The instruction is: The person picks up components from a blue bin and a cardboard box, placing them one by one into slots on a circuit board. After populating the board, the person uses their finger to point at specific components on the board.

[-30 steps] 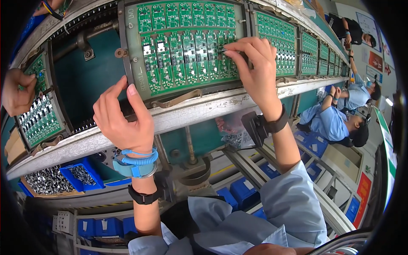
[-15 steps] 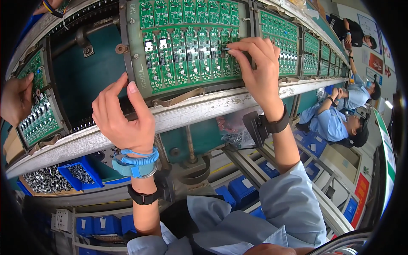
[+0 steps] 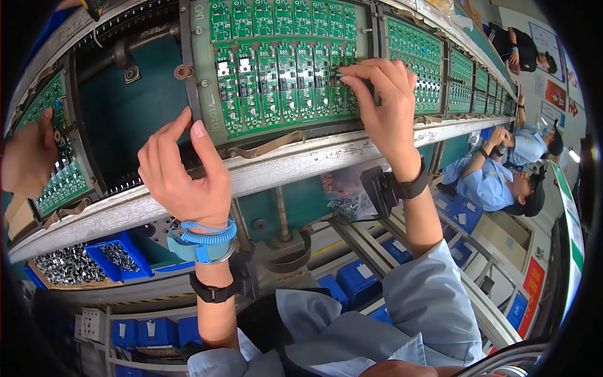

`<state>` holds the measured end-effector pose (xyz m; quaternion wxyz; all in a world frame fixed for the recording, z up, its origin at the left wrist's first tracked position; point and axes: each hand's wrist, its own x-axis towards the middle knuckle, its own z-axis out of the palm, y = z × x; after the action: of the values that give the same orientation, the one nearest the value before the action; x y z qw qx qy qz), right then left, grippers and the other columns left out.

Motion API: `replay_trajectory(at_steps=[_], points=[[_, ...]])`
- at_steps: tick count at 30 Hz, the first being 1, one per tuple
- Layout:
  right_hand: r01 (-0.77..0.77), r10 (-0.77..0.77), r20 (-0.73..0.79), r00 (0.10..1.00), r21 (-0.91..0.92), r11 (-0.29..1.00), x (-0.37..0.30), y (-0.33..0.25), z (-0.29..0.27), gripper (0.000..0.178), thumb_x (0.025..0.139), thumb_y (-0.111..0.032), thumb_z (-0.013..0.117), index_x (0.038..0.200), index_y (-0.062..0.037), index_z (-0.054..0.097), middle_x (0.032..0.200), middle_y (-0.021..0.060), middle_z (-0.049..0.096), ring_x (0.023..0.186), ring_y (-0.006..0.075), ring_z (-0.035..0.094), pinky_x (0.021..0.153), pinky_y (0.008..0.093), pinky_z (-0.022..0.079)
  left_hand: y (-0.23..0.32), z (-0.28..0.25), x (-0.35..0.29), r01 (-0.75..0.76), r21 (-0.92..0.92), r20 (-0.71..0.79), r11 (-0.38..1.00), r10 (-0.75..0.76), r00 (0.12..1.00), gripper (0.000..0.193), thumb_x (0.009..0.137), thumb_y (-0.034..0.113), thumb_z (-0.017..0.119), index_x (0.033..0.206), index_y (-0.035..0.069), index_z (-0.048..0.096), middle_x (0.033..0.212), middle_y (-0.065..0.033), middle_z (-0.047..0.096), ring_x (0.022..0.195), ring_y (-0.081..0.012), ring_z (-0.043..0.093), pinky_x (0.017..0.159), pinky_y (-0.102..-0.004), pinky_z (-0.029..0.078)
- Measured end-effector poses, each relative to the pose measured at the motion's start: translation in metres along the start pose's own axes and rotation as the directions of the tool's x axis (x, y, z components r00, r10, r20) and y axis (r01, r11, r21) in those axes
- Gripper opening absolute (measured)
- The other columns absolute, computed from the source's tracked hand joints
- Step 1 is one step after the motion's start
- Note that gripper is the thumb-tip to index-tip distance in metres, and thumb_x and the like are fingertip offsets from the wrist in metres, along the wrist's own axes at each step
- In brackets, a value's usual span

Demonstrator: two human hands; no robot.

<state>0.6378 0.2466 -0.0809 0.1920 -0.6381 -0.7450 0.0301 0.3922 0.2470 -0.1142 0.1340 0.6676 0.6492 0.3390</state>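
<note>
Right hand (image 3: 384, 107): thumb and forefinger pinched on a small dark component (image 3: 340, 75), the other fingers curled above. Component sits at the right side of the lower row of the green circuit-board panel (image 3: 286, 43); whether its leads are in holes or just above, cannot tell. Left hand (image 3: 185, 166): fingers spread, grasping nothing visible, tips close to the left edge of the carrier frame (image 3: 208, 116); contact unclear.

Likely troubles, my judgement: pinch is narrow, so a slight roll of the fingertips could turn the component or bend a lead. Fingers mask the spot, so a missed hole or reversed seating could pass unseen. Knuckles hang near neighbouring parts; a careless wrist drop might tilt them. Left hand leaning on the frame could jog the panel. Blue coiled wrist cord (image 3: 210, 236) lies near the metal rail (image 3: 320, 152); snag possible.
</note>
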Motion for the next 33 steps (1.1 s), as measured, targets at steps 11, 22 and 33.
replay_trajectory(at_steps=[11, 22, 33], points=[[0.03, -0.029, 0.017, 0.999, -0.024, 0.999, 0.0, -0.001, 0.007, 0.008, 0.081, -0.004, 0.065, 0.087, -0.0069, 0.062, 0.088, 0.0003, 0.064, 0.076, 0.019, 0.053, 0.075, 0.0316, 0.032, -0.001, 0.002, -0.002, -0.004, 0.005, 0.001, 1.0, 0.004, 1.0, 0.013, 0.085, 0.013, 0.062, 0.094, 0.006, 0.067, 0.088, -0.006, 0.065, 0.08, -0.026, 0.056, 0.072, -0.0363, 0.041], [0.017, -0.017, 0.018, 1.0, 0.009, 1.0, -0.001, 0.0, 0.011, 0.007, 0.081, -0.004, 0.065, 0.087, -0.0067, 0.063, 0.087, 0.0006, 0.064, 0.075, 0.018, 0.054, 0.074, 0.0312, 0.033, 0.002, 0.004, -0.002, 0.002, -0.02, -0.004, 1.0, -0.002, 1.0, 0.012, 0.084, 0.011, 0.062, 0.093, 0.004, 0.067, 0.084, -0.0071, 0.064, 0.076, -0.0257, 0.055, 0.069, -0.0359, 0.04], [0.08, -0.076, 0.058, 0.995, -0.058, 0.995, 0.003, -0.008, -0.009, 0.008, 0.078, -0.008, 0.069, 0.086, -0.0091, 0.07, 0.083, -0.0008, 0.066, 0.073, 0.017, 0.054, 0.074, 0.0301, 0.035, 0.002, 0.002, -0.003, -0.006, -0.017, 0.007, 1.0, 0.006, 1.0, 0.013, 0.085, 0.012, 0.061, 0.093, 0.004, 0.067, 0.085, -0.006, 0.064, 0.077, -0.0255, 0.054, 0.069, -0.0357, 0.04]])
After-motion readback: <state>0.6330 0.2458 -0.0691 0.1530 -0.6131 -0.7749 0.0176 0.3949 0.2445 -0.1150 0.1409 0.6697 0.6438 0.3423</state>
